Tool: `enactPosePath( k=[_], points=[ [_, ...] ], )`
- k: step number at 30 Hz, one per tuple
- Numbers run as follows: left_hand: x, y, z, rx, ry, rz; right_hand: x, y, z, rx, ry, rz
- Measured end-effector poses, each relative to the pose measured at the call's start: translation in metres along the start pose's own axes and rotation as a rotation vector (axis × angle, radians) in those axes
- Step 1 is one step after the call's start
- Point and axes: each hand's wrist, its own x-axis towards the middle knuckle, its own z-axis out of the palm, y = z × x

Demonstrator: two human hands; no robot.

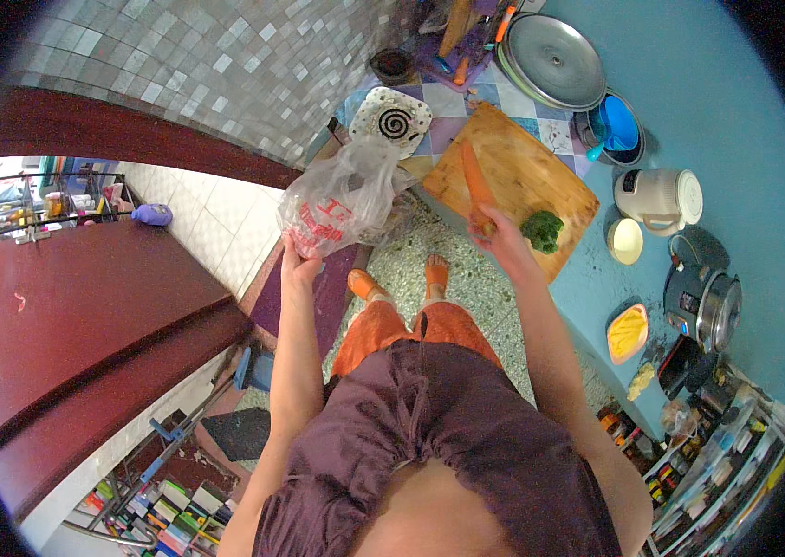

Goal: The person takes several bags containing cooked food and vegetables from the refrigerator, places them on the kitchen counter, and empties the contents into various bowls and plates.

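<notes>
My left hand grips the lower edge of a thin, translucent plastic bag with red printing. The bag hangs crumpled left of the counter, and what it holds, if anything, cannot be made out. In my right hand is a long orange carrot, held by its thick end over the near left edge of a wooden cutting board. A small bunch of dark green leafy vegetable lies on the board, just right of that hand.
Behind the board are a patterned tray with a black spiral, a round metal lid and a blue plastic scoop. Along the right stand a cream electric kettle, a pale bowl, a dish of yellow slices and an electric cooker.
</notes>
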Motion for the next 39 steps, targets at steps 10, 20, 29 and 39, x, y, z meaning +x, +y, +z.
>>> enactPosePath(
  k=[10,20,29,39],
  points=[
    [-0.047,-0.01,-0.01,0.091,-0.242,-0.034,0.205,0.044,0.018,0.144,0.053,0.118],
    [-0.098,-0.018,0.047,0.212,-0.441,-0.061,0.205,0.078,0.026,0.354,0.253,-0.055],
    [-0.099,-0.013,0.08,0.34,-0.56,-0.087,0.093,0.092,0.037,-0.121,-0.278,0.239],
    [-0.079,-0.029,0.087,1.695,-0.9,0.049,0.011,0.022,0.17,-0.175,-0.28,-0.164]
  ],
)
